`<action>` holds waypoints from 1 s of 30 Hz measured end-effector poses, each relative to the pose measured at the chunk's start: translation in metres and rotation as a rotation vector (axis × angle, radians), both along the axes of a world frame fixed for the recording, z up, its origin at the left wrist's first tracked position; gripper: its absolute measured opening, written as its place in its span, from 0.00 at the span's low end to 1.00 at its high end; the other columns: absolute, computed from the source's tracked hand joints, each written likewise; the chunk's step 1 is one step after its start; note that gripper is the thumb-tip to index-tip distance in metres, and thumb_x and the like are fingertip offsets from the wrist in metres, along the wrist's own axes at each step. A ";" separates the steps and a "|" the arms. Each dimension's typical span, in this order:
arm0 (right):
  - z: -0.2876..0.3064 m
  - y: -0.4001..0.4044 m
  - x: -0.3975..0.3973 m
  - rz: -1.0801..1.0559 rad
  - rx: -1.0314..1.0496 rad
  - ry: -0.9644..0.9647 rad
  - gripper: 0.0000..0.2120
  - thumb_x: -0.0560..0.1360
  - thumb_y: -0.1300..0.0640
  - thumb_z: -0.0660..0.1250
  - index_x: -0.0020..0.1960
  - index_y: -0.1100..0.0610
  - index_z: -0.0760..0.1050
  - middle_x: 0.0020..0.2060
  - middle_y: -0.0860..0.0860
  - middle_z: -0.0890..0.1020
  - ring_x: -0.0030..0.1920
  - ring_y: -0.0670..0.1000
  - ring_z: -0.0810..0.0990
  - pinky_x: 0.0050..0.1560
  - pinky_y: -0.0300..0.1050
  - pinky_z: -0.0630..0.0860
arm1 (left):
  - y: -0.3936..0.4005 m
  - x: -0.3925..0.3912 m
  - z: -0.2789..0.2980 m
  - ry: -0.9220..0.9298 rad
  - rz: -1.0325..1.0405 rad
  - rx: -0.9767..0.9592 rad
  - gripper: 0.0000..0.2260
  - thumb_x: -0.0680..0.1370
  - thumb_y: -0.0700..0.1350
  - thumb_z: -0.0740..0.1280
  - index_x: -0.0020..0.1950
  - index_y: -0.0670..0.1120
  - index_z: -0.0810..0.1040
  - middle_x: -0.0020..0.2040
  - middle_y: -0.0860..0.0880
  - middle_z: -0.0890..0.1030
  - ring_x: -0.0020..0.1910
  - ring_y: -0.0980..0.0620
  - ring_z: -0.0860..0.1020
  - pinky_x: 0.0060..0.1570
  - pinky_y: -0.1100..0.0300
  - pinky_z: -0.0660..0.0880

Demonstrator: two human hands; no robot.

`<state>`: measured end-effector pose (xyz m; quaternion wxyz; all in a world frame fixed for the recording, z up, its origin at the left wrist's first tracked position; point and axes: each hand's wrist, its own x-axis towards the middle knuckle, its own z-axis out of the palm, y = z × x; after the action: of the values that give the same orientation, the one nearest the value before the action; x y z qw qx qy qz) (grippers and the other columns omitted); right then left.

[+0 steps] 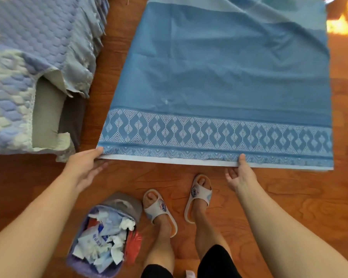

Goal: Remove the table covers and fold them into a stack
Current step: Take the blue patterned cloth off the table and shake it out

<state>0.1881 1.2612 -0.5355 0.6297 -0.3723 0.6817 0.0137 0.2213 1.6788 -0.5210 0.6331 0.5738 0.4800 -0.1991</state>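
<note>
Here, a person bends over a blue table cover spread flat on a wooden floor, its near edge carrying a white diamond-and-leaf patterned border that runs the full width. The left hand pinches the cover's near left corner, thumb on top of the cloth and fingers tucked beneath the hem. The right hand holds the same near hem further along, its grip a pinch with the thumb pressed on the pale edge strip and the other fingers loosely curled below; the cover's near right corner lies well beyond it, flat on the floor. The far end of the cover shows a paler band where the cloth appears doubled back. Both feet, in pale slippers, stand just behind the hem, between the two arms. Beside the left foot sits a small bin filled with crumpled paper and wrappers. To the left, a sofa draped in a quilted lilac-and-white cover stands near the cloth's left edge, apart from it.
</note>
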 end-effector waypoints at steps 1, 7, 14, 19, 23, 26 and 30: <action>0.000 -0.003 -0.001 0.018 -0.001 -0.005 0.15 0.76 0.49 0.73 0.55 0.58 0.79 0.52 0.55 0.83 0.49 0.54 0.82 0.39 0.49 0.79 | -0.001 -0.001 0.000 0.004 0.036 -0.040 0.06 0.83 0.39 0.65 0.48 0.45 0.79 0.42 0.47 0.85 0.41 0.51 0.82 0.46 0.57 0.79; 0.002 -0.012 -0.001 0.080 -0.016 0.007 0.18 0.76 0.55 0.72 0.62 0.63 0.76 0.55 0.56 0.83 0.54 0.56 0.83 0.43 0.50 0.82 | -0.006 -0.003 -0.006 0.025 0.107 -0.037 0.03 0.81 0.37 0.67 0.50 0.43 0.80 0.47 0.45 0.85 0.47 0.49 0.82 0.55 0.53 0.77; 0.007 -0.012 -0.003 0.087 -0.016 -0.003 0.08 0.79 0.60 0.69 0.55 0.64 0.76 0.56 0.58 0.82 0.57 0.58 0.82 0.54 0.55 0.82 | -0.001 -0.005 -0.014 0.025 0.119 -0.037 0.02 0.81 0.36 0.66 0.52 0.41 0.79 0.49 0.42 0.84 0.48 0.48 0.83 0.56 0.52 0.77; 0.008 -0.015 -0.005 0.095 -0.003 -0.022 0.04 0.82 0.63 0.64 0.50 0.64 0.74 0.56 0.61 0.82 0.53 0.59 0.84 0.49 0.53 0.83 | 0.002 -0.018 -0.010 -0.047 0.144 -0.056 0.05 0.81 0.34 0.66 0.45 0.41 0.77 0.44 0.42 0.85 0.42 0.51 0.85 0.53 0.54 0.81; 0.011 -0.017 -0.006 0.119 0.002 -0.048 0.04 0.83 0.64 0.62 0.52 0.64 0.73 0.55 0.62 0.82 0.48 0.58 0.84 0.44 0.52 0.82 | 0.004 -0.021 -0.006 -0.073 0.122 -0.067 0.08 0.79 0.32 0.66 0.44 0.42 0.76 0.46 0.41 0.81 0.46 0.49 0.82 0.52 0.56 0.81; 0.011 -0.018 -0.008 0.118 -0.016 -0.049 0.08 0.83 0.63 0.61 0.59 0.66 0.72 0.57 0.62 0.81 0.49 0.59 0.84 0.44 0.53 0.85 | 0.005 -0.015 -0.010 -0.038 0.107 -0.056 0.10 0.79 0.29 0.66 0.52 0.44 0.75 0.49 0.40 0.82 0.45 0.48 0.83 0.47 0.56 0.81; 0.014 -0.013 -0.015 0.176 -0.035 0.041 0.14 0.83 0.55 0.64 0.63 0.64 0.73 0.54 0.57 0.82 0.52 0.58 0.84 0.47 0.54 0.84 | 0.003 -0.003 0.001 0.078 -0.010 -0.182 0.18 0.80 0.28 0.61 0.67 0.41 0.76 0.51 0.42 0.83 0.48 0.48 0.80 0.51 0.55 0.76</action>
<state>0.1728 1.2478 -0.5220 0.6051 -0.4415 0.6593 0.0647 0.2181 1.6823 -0.5196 0.6623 0.5082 0.4815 -0.2670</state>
